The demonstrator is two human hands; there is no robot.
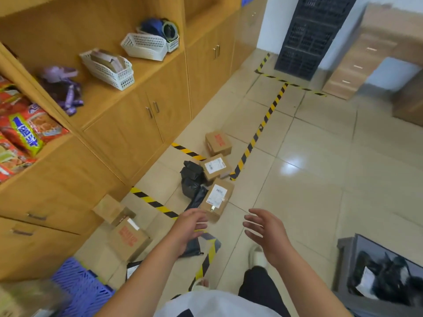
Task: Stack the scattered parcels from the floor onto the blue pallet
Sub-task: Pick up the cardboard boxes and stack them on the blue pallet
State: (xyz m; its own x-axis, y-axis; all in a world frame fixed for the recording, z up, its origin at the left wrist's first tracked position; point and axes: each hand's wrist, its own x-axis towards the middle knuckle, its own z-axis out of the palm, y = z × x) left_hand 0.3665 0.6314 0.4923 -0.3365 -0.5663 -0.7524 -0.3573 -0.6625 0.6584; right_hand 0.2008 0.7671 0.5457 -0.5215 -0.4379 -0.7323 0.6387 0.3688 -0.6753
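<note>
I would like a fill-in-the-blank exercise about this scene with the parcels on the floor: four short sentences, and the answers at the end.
1. The left hand and the right hand both hold ____.
2. The plastic pallet at the lower left is ____ in colour.
3. The floor tape has yellow and ____ stripes.
4. The mesh baskets are ____ in colour.

Missing words: nothing; blue; black; white.

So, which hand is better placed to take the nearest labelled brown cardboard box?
Probably left. The left hand is at the near corner of the brown cardboard box with white label; the right hand, also open, is over floor tiles beside it.
</note>
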